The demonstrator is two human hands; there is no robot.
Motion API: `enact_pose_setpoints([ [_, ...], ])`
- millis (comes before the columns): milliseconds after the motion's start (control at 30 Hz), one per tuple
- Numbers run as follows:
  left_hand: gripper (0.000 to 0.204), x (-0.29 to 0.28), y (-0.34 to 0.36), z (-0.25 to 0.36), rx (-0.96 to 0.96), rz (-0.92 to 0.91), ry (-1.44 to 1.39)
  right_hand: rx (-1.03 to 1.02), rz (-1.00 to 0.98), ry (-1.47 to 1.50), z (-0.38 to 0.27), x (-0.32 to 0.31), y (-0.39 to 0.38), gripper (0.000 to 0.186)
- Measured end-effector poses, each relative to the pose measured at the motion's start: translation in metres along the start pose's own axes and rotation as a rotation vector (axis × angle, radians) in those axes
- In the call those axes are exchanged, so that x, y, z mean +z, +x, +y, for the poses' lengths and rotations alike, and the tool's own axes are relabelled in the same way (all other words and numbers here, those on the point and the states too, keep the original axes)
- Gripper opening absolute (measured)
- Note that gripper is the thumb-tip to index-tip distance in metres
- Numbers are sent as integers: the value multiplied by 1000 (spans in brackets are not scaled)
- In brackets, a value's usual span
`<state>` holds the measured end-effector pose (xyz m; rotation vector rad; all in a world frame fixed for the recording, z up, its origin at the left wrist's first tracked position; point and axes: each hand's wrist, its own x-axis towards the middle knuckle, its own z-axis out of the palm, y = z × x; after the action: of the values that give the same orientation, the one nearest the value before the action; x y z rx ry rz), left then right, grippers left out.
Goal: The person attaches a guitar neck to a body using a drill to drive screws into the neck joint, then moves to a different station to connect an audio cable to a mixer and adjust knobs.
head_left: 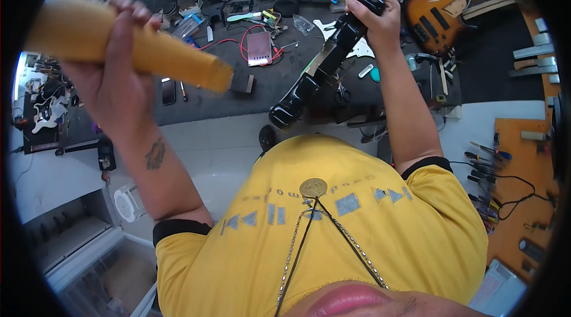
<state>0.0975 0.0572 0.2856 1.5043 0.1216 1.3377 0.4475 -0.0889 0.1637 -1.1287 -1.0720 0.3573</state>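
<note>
Left hand (122, 73) grips a blurred tan bar (166, 56); right hand (383, 16) clasps a glossy black guitar body (342, 40) by its upper end. Both raised near dark surface (205, 104). Risk: one-handed hold slips, body drops, chips.

Phone (169, 91) left on workbench (205, 102), scissors (342, 95) right, guitar (439, 17) farther right

Left hand (122, 73), ten o'clock, grips a blurred amber wooden piece (169, 58). Right hand (382, 19), one o'clock, holds a glossy black piece (315, 79), slanting toward centre. Sunburst guitar body (437, 25) at two o'clock.
</note>
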Motion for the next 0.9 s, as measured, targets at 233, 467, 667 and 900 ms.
enact_pose_setpoints([
  [233,63,76,25,-21,50,26,-59,23,21,85,-11,-1,-13,21],
  [467,55,88,42,-41,167,-251,-310,47,45,134,-19,2,-20,21],
  [667,58,111,41,-29,290,-197,66,50,50,130,-23,2,-25,20],
  [900,58,112,35,-15,182,-302,-43,55,99,111,-25,-3,-30,20],
])
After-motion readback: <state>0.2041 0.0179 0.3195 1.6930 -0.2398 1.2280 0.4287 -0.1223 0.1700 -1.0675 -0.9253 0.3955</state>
